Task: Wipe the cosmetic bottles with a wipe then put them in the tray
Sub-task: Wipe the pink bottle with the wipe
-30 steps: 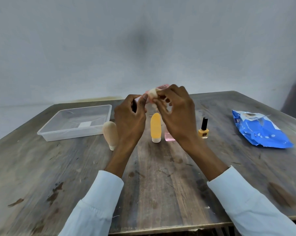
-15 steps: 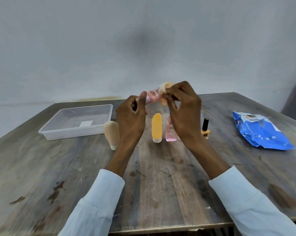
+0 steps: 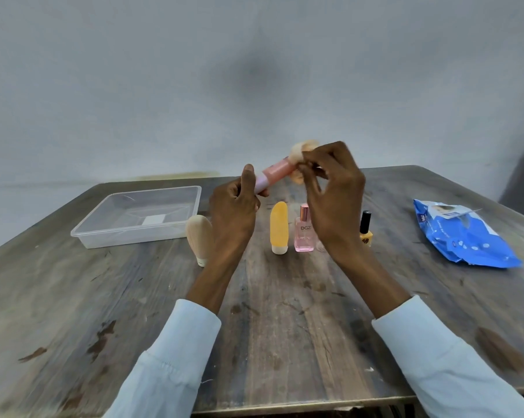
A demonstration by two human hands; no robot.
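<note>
My left hand point(image 3: 232, 211) grips the lower end of a slim pink tube point(image 3: 274, 173), held tilted above the table. My right hand point(image 3: 333, 191) pinches a crumpled beige wipe point(image 3: 300, 152) wrapped round the tube's upper end. Below my hands several bottles stand in a row: a beige bottle point(image 3: 199, 236), an orange bottle point(image 3: 278, 226), a square pink perfume bottle point(image 3: 303, 232), and a yellow nail polish point(image 3: 365, 230) with a black cap. The clear plastic tray point(image 3: 176, 230) sits at the back left with no bottles in it.
A blue pack of wipes point(image 3: 465, 236) lies at the right of the wooden table point(image 3: 285, 327). A plain wall stands behind the table. The table's front edge runs just below my sleeves.
My right hand slid the wipe up along the pink tube toward its upper end, and both hands rose slightly. More of the tube now shows between my hands.
</note>
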